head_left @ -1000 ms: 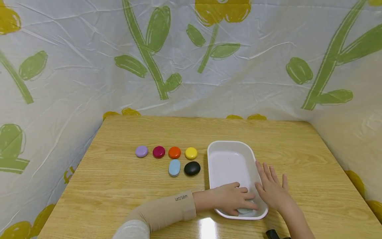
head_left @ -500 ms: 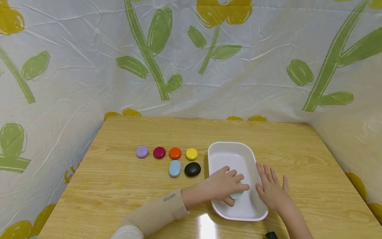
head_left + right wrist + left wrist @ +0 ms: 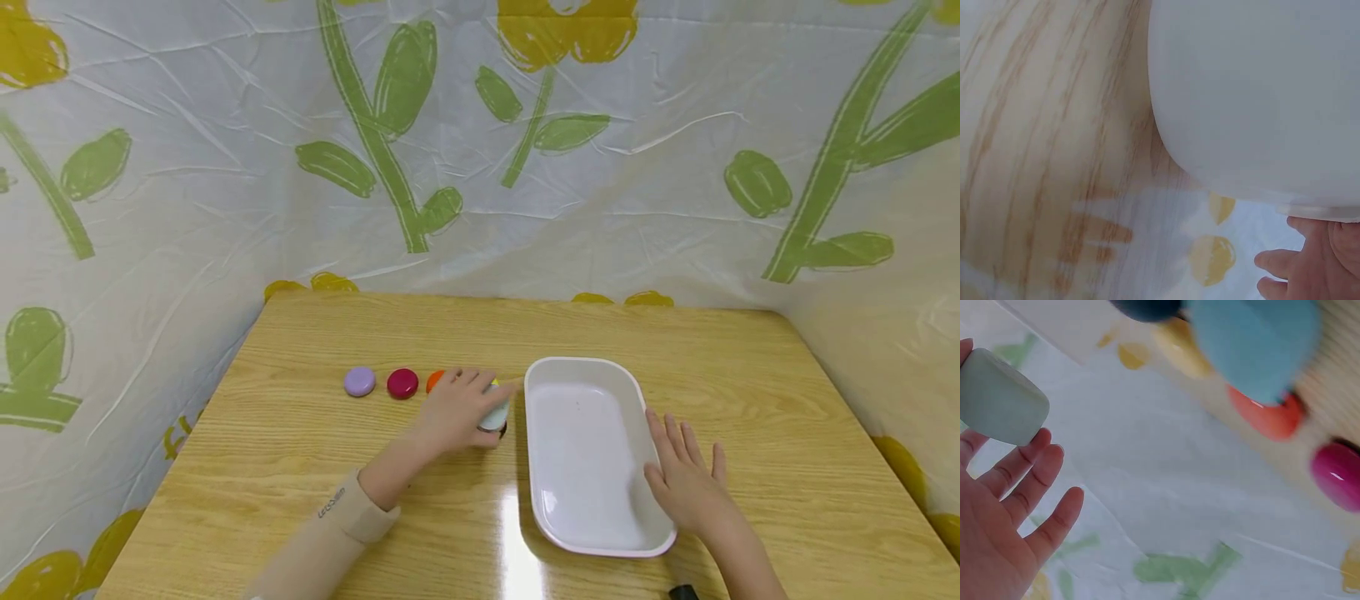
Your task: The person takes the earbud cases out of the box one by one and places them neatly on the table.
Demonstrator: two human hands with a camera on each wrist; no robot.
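My left hand (image 3: 453, 417) pinches a pale green rounded block (image 3: 1004, 397) between thumb and fingers, left of the white basin (image 3: 588, 467). It is over the loose pieces. Beneath it, the orange piece (image 3: 435, 381), a sliver of the yellow piece (image 3: 493, 383) and an edge of the black oval piece (image 3: 503, 430) show in the head view. The light blue oval piece (image 3: 1254, 344), hidden there, appears in the left wrist view. My right hand (image 3: 690, 479) rests at the basin's right rim with straight, spread fingers.
A purple piece (image 3: 360, 381) and a dark red piece (image 3: 402, 383) lie on the wooden table (image 3: 300, 467) to the left. A black object (image 3: 682, 592) shows at the bottom edge. A flower-printed sheet (image 3: 600, 183) hangs behind the table.
My left hand has lifted the pale green block out of the basin and carried it left, over the loose pieces. The right hand stays at the rim.
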